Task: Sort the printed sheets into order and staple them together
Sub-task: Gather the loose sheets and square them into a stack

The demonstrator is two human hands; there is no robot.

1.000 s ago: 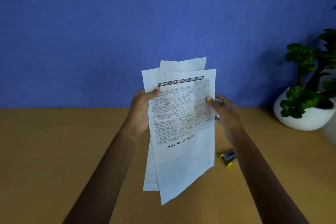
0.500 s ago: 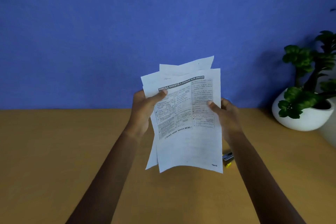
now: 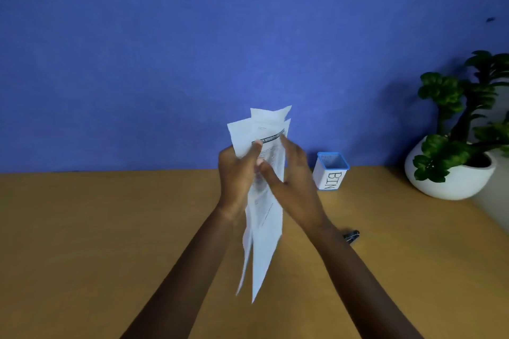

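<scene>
Several white printed sheets [image 3: 265, 228] hang upright above the wooden table [image 3: 110, 228], turned almost edge-on to me and fanned unevenly at the top. My left hand [image 3: 237, 176] grips their left side, with its thumb on the printed front page. My right hand [image 3: 297, 187] pinches the right edge: thumb on the front, fingers stretched behind. A small dark stapler [image 3: 352, 236] lies on the table to the right, partly hidden by my right forearm.
A white cup with a blue rim marked BIN [image 3: 330, 172] stands at the back, right of the sheets. A green plant in a round white pot [image 3: 451, 173] sits at the far right. A blue wall rises behind the table.
The sheets have swung from facing me to nearly edge-on, and my hands have come closer together. The bin, hidden before by the sheets, now shows.
</scene>
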